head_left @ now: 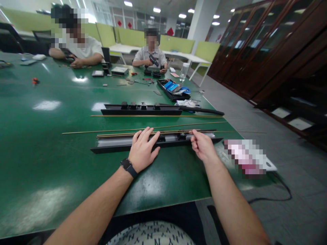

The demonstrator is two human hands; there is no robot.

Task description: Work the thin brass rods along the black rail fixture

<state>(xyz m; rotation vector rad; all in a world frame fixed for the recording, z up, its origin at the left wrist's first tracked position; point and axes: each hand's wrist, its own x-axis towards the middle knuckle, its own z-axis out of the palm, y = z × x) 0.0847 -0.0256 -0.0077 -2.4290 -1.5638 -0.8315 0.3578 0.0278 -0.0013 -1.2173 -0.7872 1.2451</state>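
Observation:
A long black rail (114, 148) with a pale grey inner channel lies across the table in front of me. My left hand (141, 153) rests over its middle, fingers spread. At the rail's right part, my right hand (203, 146) is closed, thumb and forefinger pinching a thin brass-coloured rod (240, 131) that runs out to the right. Small black blocks, one of them (182, 135) between my hands, sit in the rail; my left hand partly covers another. A second brass-coloured rod (84, 131) lies just behind the rail, and a third (114, 116) farther back.
Behind the rods is another black rail (166, 111) with several small blocks. White gloves (187, 103) and a black tray (176, 97) with blue items are at the back right. A blurred pink-and-white object (246, 158) lies near the right edge. Two people sit across the green table (63, 170).

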